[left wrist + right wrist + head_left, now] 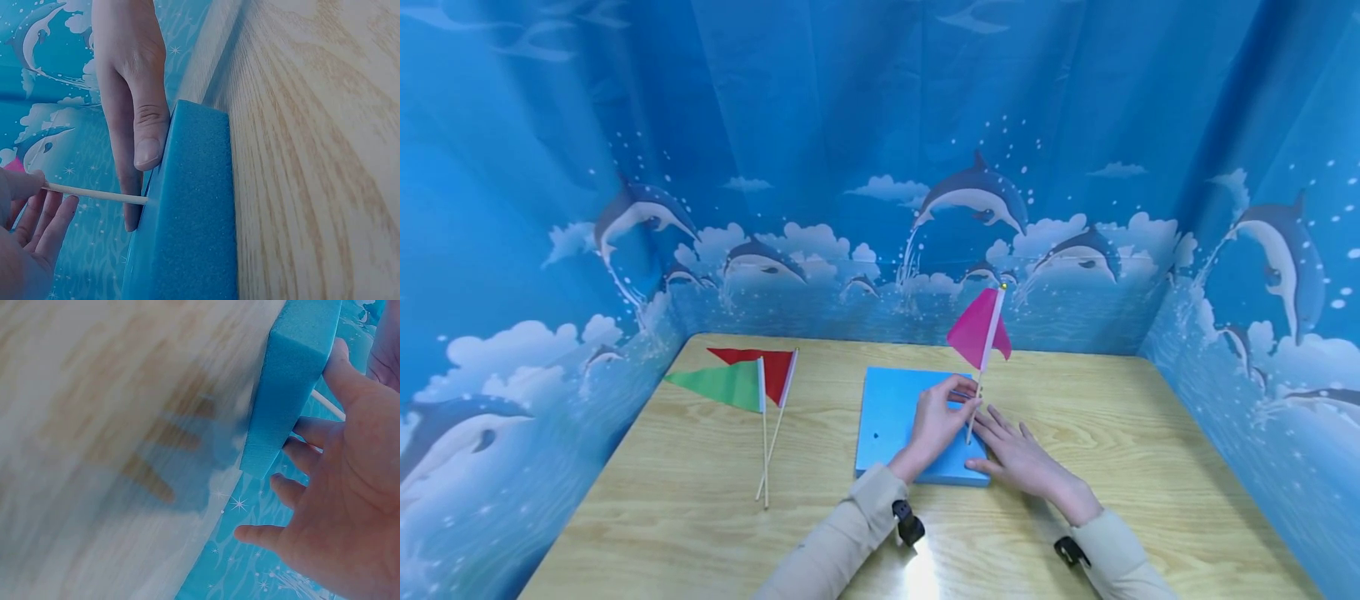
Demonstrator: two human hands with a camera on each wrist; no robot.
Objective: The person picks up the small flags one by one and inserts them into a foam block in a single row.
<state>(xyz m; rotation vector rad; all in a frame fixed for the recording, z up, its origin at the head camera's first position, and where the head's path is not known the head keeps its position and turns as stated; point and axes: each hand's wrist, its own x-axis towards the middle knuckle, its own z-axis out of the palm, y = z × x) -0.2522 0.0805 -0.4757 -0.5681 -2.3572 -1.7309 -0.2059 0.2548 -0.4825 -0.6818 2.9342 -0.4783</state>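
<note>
A blue foam block (887,408) lies flat on the table, with a small dark hole in its left part. My left hand (937,421) pinches the thin stick of a pink flag (976,327) between thumb and fingers. The flag stands nearly upright, leaning slightly right, and the lower end of its stick (100,194) meets the top of the block near the right side. My right hand (1018,458) lies spread over the block's right edge, fingers straight. In the right wrist view its thumb and fingertips rest along the foam (294,381).
On the table's left side lie a green flag (730,385) and a red flag (775,371), their sticks crossing. The wooden table (647,517) is bounded at the back and sides by a blue dolphin-print curtain (850,125).
</note>
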